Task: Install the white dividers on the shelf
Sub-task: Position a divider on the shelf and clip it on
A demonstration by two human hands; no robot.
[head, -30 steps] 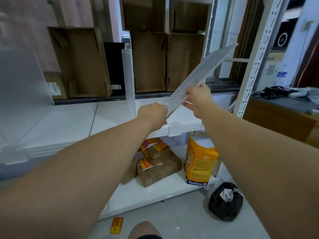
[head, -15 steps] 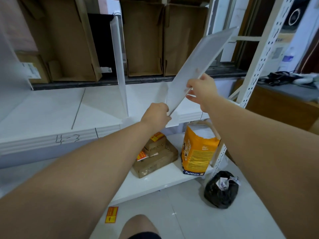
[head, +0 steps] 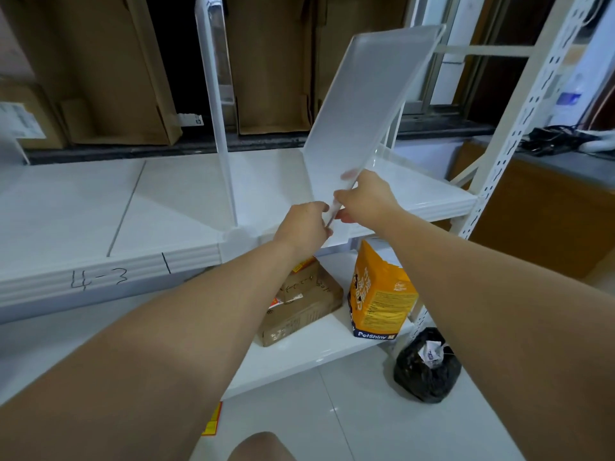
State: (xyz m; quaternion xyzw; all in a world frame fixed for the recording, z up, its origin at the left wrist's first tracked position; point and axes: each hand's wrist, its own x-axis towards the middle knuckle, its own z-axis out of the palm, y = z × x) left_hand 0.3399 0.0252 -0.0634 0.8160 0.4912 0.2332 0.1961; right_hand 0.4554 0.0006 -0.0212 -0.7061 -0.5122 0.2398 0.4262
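A white divider panel (head: 369,104) leans to the right above the right part of the white shelf (head: 100,207). My left hand (head: 304,227) grips its near lower corner at the shelf's front edge. My right hand (head: 366,201) pinches the panel's near edge just above, thumb on its face. Another white divider (head: 216,104) stands upright on the shelf to the left, its foot clipped at the front lip. The shelf's front lip carries the handwritten mark "4-3".
Open cardboard boxes (head: 266,61) stand on a dark ledge behind the shelf. On the lower shelf lie brown parcels (head: 299,304) and an orange bag (head: 379,294). A black bag (head: 427,367) sits on the floor. The perforated white upright (head: 519,121) frames the right side.
The held divider has come down and nearer to the shelf's front edge. My right hand has slid down its edge close to my left hand. The view has shifted closer.
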